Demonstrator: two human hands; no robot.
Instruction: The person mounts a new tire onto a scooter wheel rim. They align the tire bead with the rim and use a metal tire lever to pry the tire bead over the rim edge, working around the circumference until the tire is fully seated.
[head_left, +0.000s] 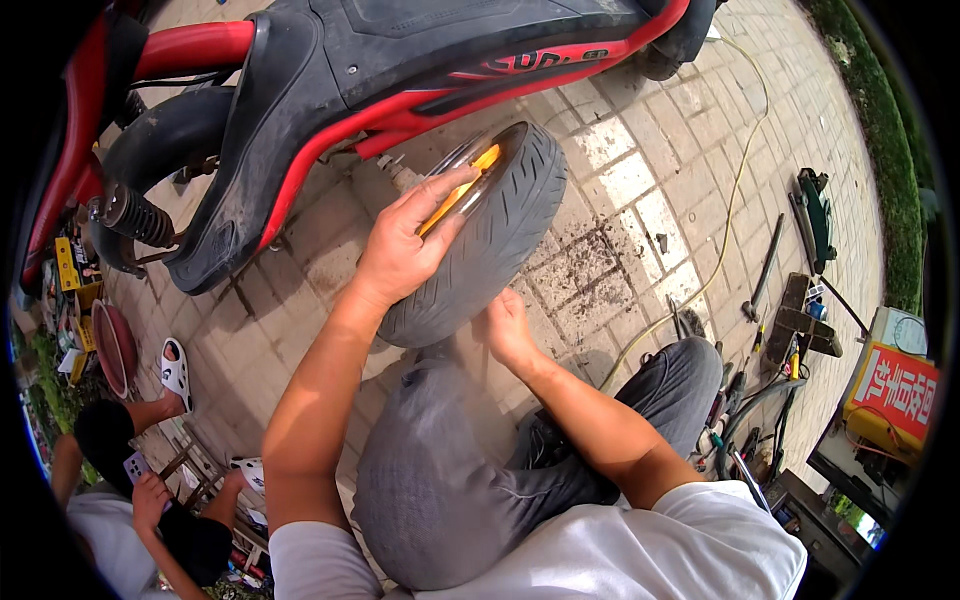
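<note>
A black scooter wheel (497, 232) with a treaded tyre stands tilted in front of my knees. A yellow-orange strip (487, 158) shows along its inner rim. My left hand (410, 240) is closed over the wheel's upper left side, thumb near the tread and fingers reaching over the rim at the yellow part. Low on the tyre's right side is my right hand (510, 326), its fingers curled against or just beside the rubber. Whatever its fingers hold, if anything, is hidden. Just beyond the wheel lies a red and black electric scooter (400, 70) on its side.
Dark crumbs of dirt (590, 265) lie on the paving, and a yellow hose (735, 215) runs past them. Several tools (735, 400) and a green jack (816, 215) are at the right. A seated person (150, 500) holding a phone is at the lower left, near a red basin (114, 345).
</note>
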